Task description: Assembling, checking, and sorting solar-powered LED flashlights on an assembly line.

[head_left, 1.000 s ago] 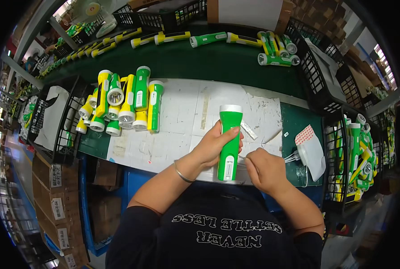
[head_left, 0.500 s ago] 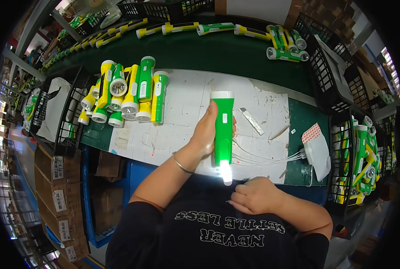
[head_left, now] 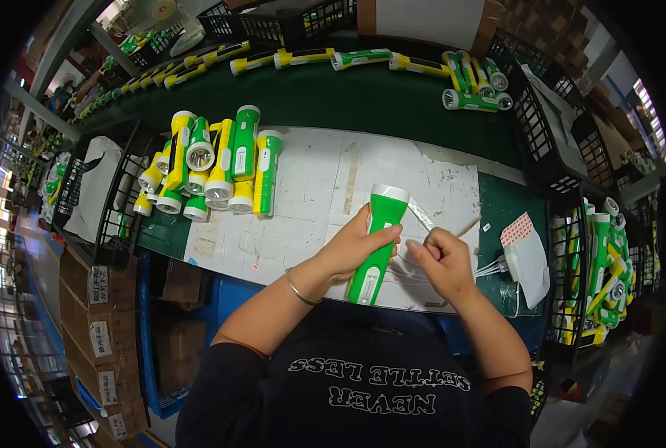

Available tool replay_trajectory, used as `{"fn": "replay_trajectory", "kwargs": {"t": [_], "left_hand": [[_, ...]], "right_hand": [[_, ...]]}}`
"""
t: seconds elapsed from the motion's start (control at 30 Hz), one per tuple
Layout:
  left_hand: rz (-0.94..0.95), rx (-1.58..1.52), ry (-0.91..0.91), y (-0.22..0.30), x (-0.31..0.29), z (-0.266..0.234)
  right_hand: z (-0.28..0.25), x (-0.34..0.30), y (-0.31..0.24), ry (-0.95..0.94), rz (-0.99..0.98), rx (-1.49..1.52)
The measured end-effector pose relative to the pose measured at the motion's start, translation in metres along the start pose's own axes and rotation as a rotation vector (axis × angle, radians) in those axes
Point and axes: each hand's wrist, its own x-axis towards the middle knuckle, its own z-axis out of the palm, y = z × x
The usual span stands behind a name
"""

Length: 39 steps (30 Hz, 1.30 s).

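Green flashlight (head_left: 372, 263) with white head (head_left: 390, 193), clasped in the closed left hand (head_left: 357, 248), held above the near edge of a white sheet (head_left: 303, 175), right hand (head_left: 446, 269) half-curled just to the right, whether anything is pinched there cannot be told, green-and-yellow flashlights (head_left: 220, 164) piled at left

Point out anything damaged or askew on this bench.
The white sheet looks worn: its far right corner is scuffed and patchy, and a yellowish strip marks its surface. The green flashlight in the left hand shows no obvious damage.
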Motion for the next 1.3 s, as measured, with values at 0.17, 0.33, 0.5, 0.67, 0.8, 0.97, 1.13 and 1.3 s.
{"fn": "replay_trajectory", "kwargs": {"t": [0.17, 0.33, 0.5, 0.67, 0.8, 0.97, 1.13, 1.3], "left_hand": [[0.037, 0.262, -0.075, 0.004, -0.005, 0.000], [0.355, 1.130, -0.131, 0.024, -0.021, 0.008], [0.198, 1.505, -0.064, 0.047, -0.040, -0.024], [0.129, 1.555, -0.079, 0.055, -0.051, -0.032], [0.056, 1.254, -0.271, 0.052, -0.040, -0.018], [0.097, 0.883, -0.095, 0.016, -0.023, -0.033], [0.171, 0.714, 0.044, 0.006, -0.020, -0.030], [0.183, 0.879, 0.099, 0.011, -0.017, -0.018]], "right_hand": [[-0.027, 0.017, -0.012, -0.034, 0.155, 0.095], [-0.036, 0.026, -0.021, -0.387, 0.130, 0.053], [-0.056, 0.020, -0.011, -0.382, 0.221, 0.161], [-0.055, 0.020, -0.010, -0.376, 0.222, 0.259], [-0.030, 0.023, -0.009, -0.433, 0.225, 0.406], [0.020, 0.015, 0.037, -0.114, 0.003, -0.280], [0.031, 0.013, 0.029, -0.021, -0.100, -0.441], [-0.005, 0.019, 0.013, -0.192, 0.279, 0.176]]}}
